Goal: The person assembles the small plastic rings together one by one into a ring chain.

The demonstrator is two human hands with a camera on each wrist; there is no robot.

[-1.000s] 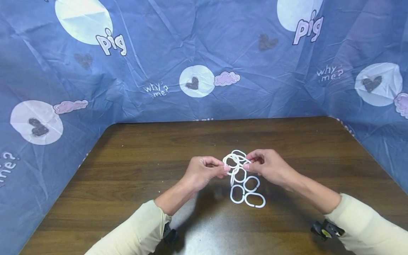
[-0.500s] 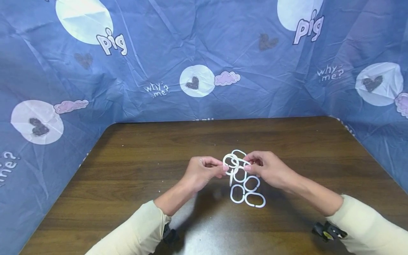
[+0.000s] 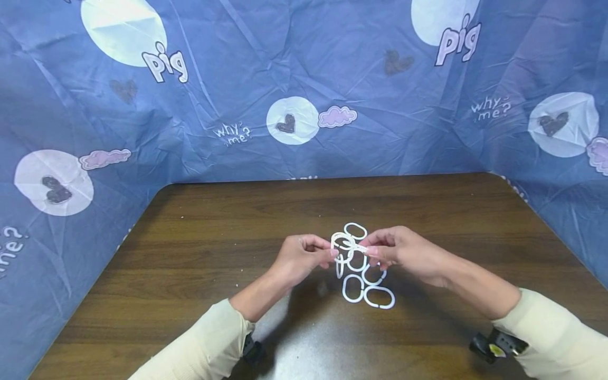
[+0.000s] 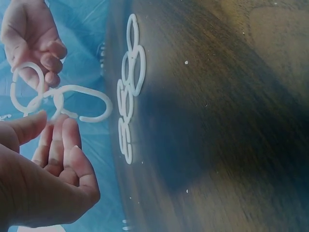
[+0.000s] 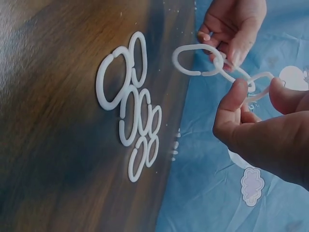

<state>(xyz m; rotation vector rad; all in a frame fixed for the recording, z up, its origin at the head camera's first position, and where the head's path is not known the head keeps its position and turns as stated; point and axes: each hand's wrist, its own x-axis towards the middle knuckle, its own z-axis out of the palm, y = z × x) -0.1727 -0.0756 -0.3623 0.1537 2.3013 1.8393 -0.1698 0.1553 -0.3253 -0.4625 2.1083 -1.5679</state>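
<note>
My left hand (image 3: 304, 258) pinches a white oval plastic split ring between thumb and fingers above the table. Another split ring (image 5: 176, 60) hangs linked from it, its narrow gap visible in the right wrist view. Opposite, my right hand (image 3: 413, 252) pinches a third white split ring (image 5: 263, 74), which crosses the left hand's ring; fingertips cover part of where they meet. Beneath the hands, several loose white split rings (image 3: 344, 290) lie flat and close together on the table.
The brown wood-grain table (image 3: 214, 211) has small white specks on it. A blue printed cloth (image 3: 228, 84) rises behind and along both sides. Each forearm wears a dark strapped device (image 3: 496, 344) near the sleeve cuff.
My right hand has shifted slightly and turned, so its ring now appears edge-on. The ring hanging from my left hand's ring has swung a little to the left. The left hand stays nearly still.
</note>
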